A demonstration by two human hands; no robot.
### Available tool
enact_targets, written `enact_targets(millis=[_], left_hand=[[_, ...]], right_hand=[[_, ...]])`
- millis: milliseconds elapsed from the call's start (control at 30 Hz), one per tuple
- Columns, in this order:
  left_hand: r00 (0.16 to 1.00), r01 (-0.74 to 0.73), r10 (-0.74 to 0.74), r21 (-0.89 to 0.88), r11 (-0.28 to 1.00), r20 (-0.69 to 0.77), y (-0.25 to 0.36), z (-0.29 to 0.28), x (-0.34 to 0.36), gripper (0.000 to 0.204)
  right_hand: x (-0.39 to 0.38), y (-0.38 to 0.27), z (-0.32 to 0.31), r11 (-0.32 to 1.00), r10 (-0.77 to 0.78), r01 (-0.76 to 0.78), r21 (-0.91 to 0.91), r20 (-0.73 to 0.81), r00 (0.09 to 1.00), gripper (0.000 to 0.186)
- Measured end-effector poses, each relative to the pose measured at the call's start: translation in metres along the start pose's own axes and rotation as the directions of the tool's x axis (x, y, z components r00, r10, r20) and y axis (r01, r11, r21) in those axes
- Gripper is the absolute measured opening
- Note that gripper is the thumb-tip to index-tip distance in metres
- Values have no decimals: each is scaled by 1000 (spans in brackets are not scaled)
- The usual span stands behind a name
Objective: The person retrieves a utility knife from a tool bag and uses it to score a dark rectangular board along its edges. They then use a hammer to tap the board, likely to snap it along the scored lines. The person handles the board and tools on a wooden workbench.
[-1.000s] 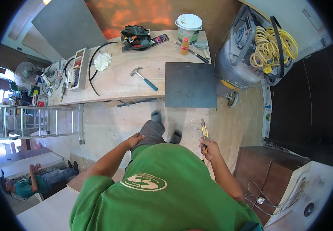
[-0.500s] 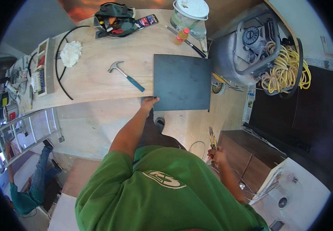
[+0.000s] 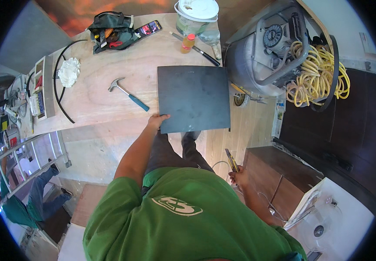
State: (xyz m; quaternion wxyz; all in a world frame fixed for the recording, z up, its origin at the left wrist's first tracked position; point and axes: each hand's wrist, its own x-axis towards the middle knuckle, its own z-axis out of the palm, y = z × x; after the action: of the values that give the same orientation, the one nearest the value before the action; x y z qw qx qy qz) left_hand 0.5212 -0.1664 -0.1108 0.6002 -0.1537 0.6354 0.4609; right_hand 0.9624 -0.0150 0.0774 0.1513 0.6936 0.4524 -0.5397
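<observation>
A dark grey square sheet lies over the right end of the wooden worktable, its near part reaching past the table's front edge. My left hand is closed on the sheet's near left edge, with the thumb on top. Low on my right, away from the sheet, my right hand grips a yellow and black utility knife pointing forward. A claw hammer with a teal handle rests on the table left of the sheet.
Along the table's back stand a tool bag, a phone, a juice bottle and a white-lidded bucket. An air compressor with yellow hose stands right. Another person is beside a ladder at left.
The view has shifted, so table items appear further left. The sheet has turned slightly, my left hand still on its edge. My legs now show more below it; the knife is still in my right hand.
</observation>
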Motion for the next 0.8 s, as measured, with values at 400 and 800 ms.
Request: enact_targets(millis=[400,800], left_hand=[[982,-74,74,-6,997,172,26,6,-43,48],[890,-445,449,-70,893,77,71,104,-127,34]], right_hand=[[34,48,-74,999,-48,47,-20,-50,998,25],[51,62,-78,993,-83,86,87,-42,996,26]])
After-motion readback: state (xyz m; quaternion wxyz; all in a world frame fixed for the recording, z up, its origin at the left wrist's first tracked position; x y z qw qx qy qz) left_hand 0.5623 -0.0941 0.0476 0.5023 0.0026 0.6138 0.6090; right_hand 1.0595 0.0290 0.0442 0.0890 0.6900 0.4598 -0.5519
